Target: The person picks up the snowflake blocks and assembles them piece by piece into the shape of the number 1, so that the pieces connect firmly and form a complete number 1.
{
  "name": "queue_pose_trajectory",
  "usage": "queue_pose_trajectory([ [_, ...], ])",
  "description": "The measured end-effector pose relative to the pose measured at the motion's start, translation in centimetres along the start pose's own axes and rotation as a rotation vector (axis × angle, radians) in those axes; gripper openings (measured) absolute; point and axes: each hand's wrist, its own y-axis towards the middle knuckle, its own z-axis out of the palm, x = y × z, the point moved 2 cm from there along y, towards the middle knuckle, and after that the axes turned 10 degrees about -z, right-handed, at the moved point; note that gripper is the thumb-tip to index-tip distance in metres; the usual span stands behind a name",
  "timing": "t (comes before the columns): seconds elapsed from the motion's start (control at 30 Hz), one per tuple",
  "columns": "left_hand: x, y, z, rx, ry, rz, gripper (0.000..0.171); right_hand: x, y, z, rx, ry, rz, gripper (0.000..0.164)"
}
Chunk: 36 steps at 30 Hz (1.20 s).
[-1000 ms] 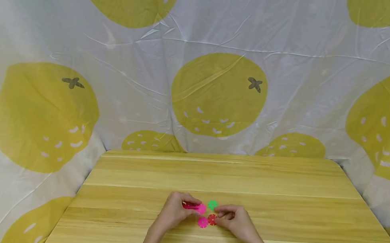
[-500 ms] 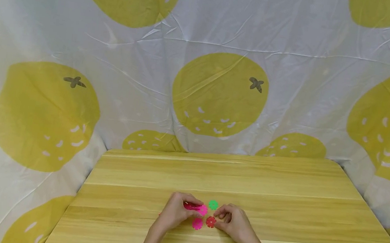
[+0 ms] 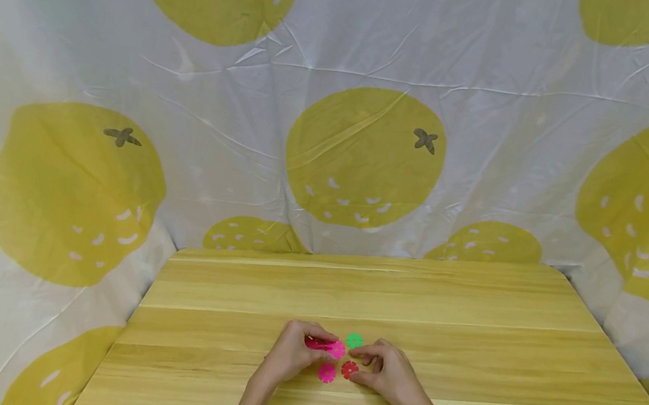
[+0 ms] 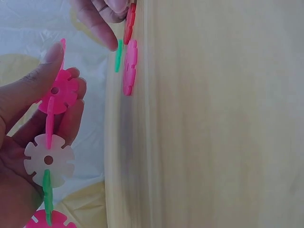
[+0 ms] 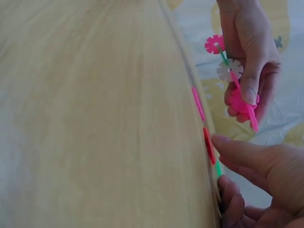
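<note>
The left hand [image 3: 291, 351] is pinching a chain of slotted discs [image 4: 50, 123] between thumb and fingers, left of and a little beyond the red disc [image 3: 349, 370]; the chain's white disc [image 4: 61, 156] is lying near the palm. The right hand [image 3: 392, 372] is gripping nothing: its thumb is touching or nearly touching the red disc's right side, its forefinger standing apart beyond it. The pieces are looking like thin, light, fairly stiff plastic, probably slick; their rims are likely offering the best hold, while the chain's slotted joints may be loosening under any twist. Flat on the table [image 3: 470, 299], the loose pink disc [image 3: 326, 372] is lying just left of the red disc, the green disc [image 3: 354, 341] just beyond it.
</note>
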Motion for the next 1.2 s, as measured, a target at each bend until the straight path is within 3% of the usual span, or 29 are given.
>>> queue_pose_trajectory([
  [0.2,0.1,0.1,0.1,0.004,-0.002,0.005,0.021,0.2,0.0,0.2,-0.002,-0.079,0.018,0.024],
  [0.33,0.2,0.1,0.0,0.0,0.004,0.001,0.021,0.3,0.0,0.1,-0.002,-0.069,0.011,0.022],
  [0.5,0.2,0.1,0.0,-0.005,-0.004,0.009,0.022,0.0,0.1,-0.2,-0.01,0.015,0.017,0.025],
  [0.7,0.0,0.1,0.2,0.007,-0.018,0.023,0.022,-0.6,0.3,-0.3,-0.038,0.122,0.025,0.016],
  [1.0,-0.3,0.0,0.3,0.008,-0.002,0.026,0.022,-0.2,0.5,-0.7,-0.076,0.388,0.034,0.017],
  [1.2,-0.3,0.0,0.4,0.006,-0.007,0.025,0.022,0.3,0.5,-0.9,-0.12,0.384,-0.002,0.022],
])
